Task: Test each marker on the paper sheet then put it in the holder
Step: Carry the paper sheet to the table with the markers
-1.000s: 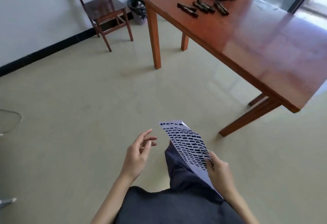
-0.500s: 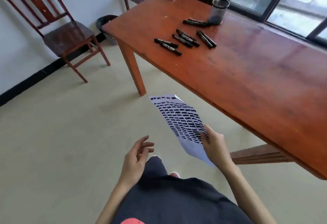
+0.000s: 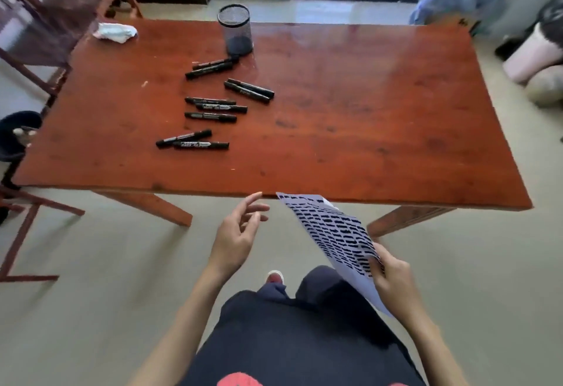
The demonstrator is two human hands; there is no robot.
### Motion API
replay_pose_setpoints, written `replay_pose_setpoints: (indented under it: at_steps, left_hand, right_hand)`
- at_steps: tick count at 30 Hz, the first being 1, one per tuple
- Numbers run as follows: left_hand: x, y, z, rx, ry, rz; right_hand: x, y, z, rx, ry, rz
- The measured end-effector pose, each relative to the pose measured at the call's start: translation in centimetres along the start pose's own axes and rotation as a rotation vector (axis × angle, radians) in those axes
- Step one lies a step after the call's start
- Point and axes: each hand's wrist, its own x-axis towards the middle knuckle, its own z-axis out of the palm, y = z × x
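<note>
Ahead of our hands, the red-brown wooden surface (image 3: 365,117) carries an apparently empty black mesh cup holder (image 3: 235,28) and nine black markers (image 3: 210,116), none yet put away. Our right hand (image 3: 393,279) pinches the white, dash-covered paper sheet (image 3: 332,230) short of the near edge; our left hand (image 3: 236,239), beside it, hangs loosely open, holding nothing.

White paper sheet (image 3: 332,233) rowed with black dashes — black markers (image 3: 210,116), black mesh holder (image 3: 236,30) — red-brown table (image 3: 365,117).

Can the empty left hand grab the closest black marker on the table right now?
Probably yes: the left hand is open at the brown wooden table edge, and nothing lies between it and the nearest black marker.
</note>
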Motion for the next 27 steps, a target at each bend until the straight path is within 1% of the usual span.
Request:
replay_pose_setpoints:
  at_steps: [2,5,8,10,13,14,17,19,23,27]
  left_hand:
    - [2.2,0.5,-0.1,0.016,-0.052,0.038]
    - [4.9,1.2,0.7,0.04,-0.103,0.076]
    - [7.9,1.6,2.0,0.052,-0.122,0.116]
    - [9.9,2.0,3.2,0.051,-0.07,0.142]
    - [12.9,3.0,5.0,0.039,0.077,0.162]
    - [13.9,3.5,5.4,0.012,0.09,0.141]
    - [16.4,4.5,6.2,-0.066,0.061,0.066]
    - [17.6,5.4,6.6,-0.064,0.087,0.078]
    - [20.2,6.6,6.6,-0.097,0.179,0.121]
    - [23.6,6.4,6.3,-0.125,0.166,0.098]
  right_hand:
    - [0.2,-0.9,-0.4,0.052,0.068,0.0]
    - [2.2,-1.8,-1.3,0.163,0.149,0.049]
    - [5.7,-2.6,-2.5,0.323,0.144,0.065]
    - [8.4,-3.0,-3.5,0.435,0.133,0.037]
    - [12.6,-3.2,-5.2,0.526,0.117,-0.017]
    - [14.0,-3.2,-5.8,0.537,0.106,-0.032]
    - [18.0,-3.1,-7.8,0.561,0.097,-0.044]
    - [20.4,-3.1,-8.9,0.575,0.1,-0.043]
    - [24.0,-3.0,-9.6,0.594,0.136,0.033]
    - [26.7,-2.5,-9.0,0.484,0.159,0.084]
